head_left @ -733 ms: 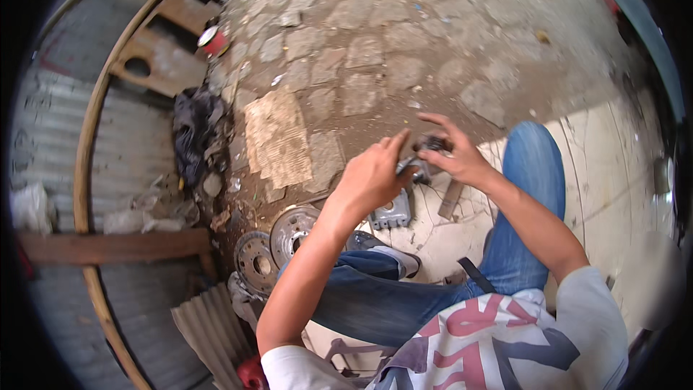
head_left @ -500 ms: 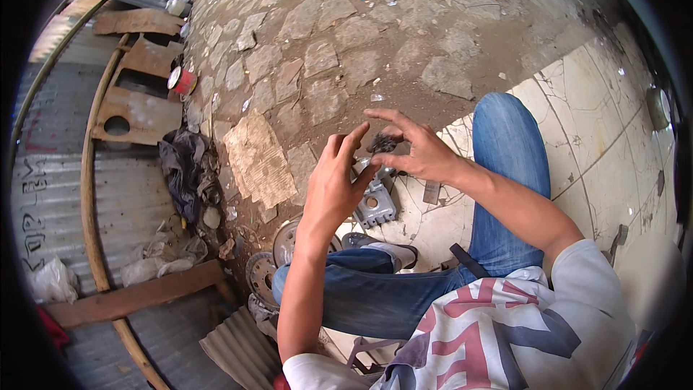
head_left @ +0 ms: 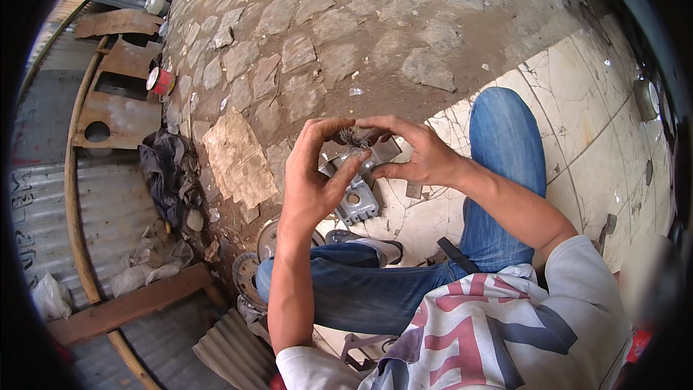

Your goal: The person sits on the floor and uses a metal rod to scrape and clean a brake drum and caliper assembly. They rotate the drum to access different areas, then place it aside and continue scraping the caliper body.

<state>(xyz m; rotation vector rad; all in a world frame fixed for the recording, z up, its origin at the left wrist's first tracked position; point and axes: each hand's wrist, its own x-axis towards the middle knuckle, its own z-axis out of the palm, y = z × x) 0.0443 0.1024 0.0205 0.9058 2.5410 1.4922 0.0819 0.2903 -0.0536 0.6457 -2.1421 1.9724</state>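
In front of my knees a tuft of dark steel wool [head_left: 354,138] is held up between both hands. My left hand [head_left: 312,167] is closed on it, fingers curled over the top and thumb at its lower side. My right hand [head_left: 421,152] reaches in from the other side with fingertips on the tuft; its thumb stands apart, lower down. Below the hands a grey cast metal part [head_left: 356,204] with a round hole rests on the tiles, partly covered by my left hand.
Round metal plates [head_left: 247,274] lie by my left leg. A flattened piece of cardboard [head_left: 238,155], a dark cloth [head_left: 164,173] and a red tin [head_left: 160,81] are on the stony ground at left, along a corrugated metal wall [head_left: 45,217]. A small flat piece [head_left: 413,191] lies on the tiles.
My left hand has moved onto the steel wool, its fingers curling over it. The tuft, in my right fingers before, is now between both hands. The view has shifted slightly.
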